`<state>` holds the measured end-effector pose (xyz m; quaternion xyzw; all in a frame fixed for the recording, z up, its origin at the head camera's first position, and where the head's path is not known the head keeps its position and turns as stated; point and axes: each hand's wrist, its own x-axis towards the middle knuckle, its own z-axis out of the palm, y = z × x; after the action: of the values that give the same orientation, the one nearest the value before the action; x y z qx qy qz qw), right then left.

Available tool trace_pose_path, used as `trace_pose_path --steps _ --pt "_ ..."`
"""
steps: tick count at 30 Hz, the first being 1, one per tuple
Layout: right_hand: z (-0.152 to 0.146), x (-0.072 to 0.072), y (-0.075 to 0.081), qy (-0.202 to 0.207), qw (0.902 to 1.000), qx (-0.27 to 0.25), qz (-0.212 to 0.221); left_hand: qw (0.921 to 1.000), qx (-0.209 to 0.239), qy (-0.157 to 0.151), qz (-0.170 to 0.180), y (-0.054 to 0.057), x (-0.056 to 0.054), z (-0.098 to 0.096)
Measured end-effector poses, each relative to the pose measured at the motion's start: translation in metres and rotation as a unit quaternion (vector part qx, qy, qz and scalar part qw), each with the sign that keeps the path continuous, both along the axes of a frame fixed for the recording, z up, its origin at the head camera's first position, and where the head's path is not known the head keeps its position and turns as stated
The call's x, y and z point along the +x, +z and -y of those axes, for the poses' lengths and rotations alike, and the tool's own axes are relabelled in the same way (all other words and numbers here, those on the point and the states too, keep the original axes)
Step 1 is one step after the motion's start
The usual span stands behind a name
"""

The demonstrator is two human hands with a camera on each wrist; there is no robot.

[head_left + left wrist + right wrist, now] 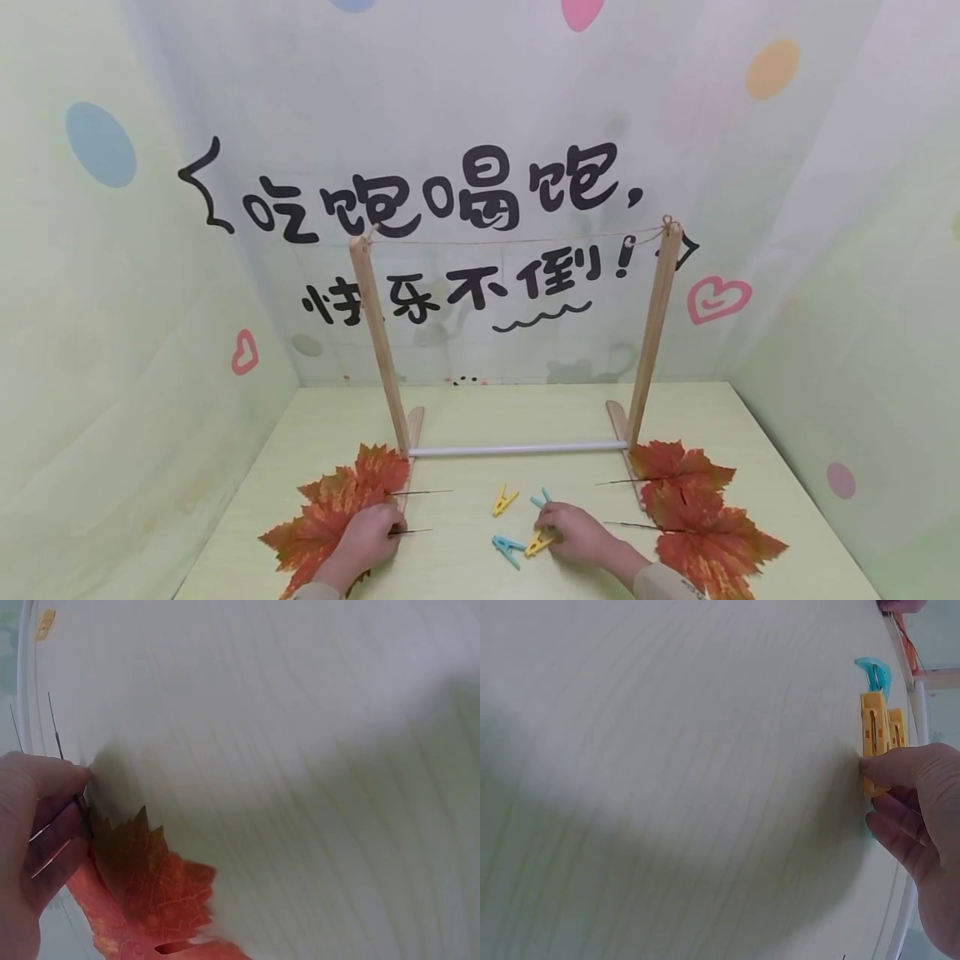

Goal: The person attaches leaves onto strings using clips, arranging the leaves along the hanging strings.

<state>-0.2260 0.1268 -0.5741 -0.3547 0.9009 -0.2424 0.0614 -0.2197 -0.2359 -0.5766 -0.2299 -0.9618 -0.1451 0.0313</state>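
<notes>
1. A yellow plastic clothespin (873,739) is on the pale tabletop (480,417), between the leaf piles, pinched by the right hand (576,533).
2. The left hand (367,537) pinches a red-orange, jagged-edged leaf (161,881) by its thin dark stem (56,740).
3. Beside the right hand lies a light-blue plastic clothespin (508,550).
4. Behind stands a twine-strung wooden frame (655,333).

Black lettering (491,196) on the back wall (465,92) reads “吃饱喝饱,快乐不倒!”

Pale walls (112,275) enclose a light, faintly grained table (517,412) on three sides. On the back wall (465,83) we note black Chinese lettering (491,200), pink heart outlines (718,300) and coloured ovals (772,69); in the wrist views, soft shadows (667,885) cross the table.
</notes>
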Motion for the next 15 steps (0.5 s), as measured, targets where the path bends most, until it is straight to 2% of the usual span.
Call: trace_pose_path --steps 8,15 --pt "-0.001 0.002 0.001 0.0 0.9999 0.01 -0.007 0.9999 0.009 -0.011 0.005 0.0 -0.001 0.003" --pt "-0.003 0.002 0.007 -0.005 0.9999 0.001 -0.011 0.9993 0.021 -0.03 -0.011 0.01 0.0 0.006"
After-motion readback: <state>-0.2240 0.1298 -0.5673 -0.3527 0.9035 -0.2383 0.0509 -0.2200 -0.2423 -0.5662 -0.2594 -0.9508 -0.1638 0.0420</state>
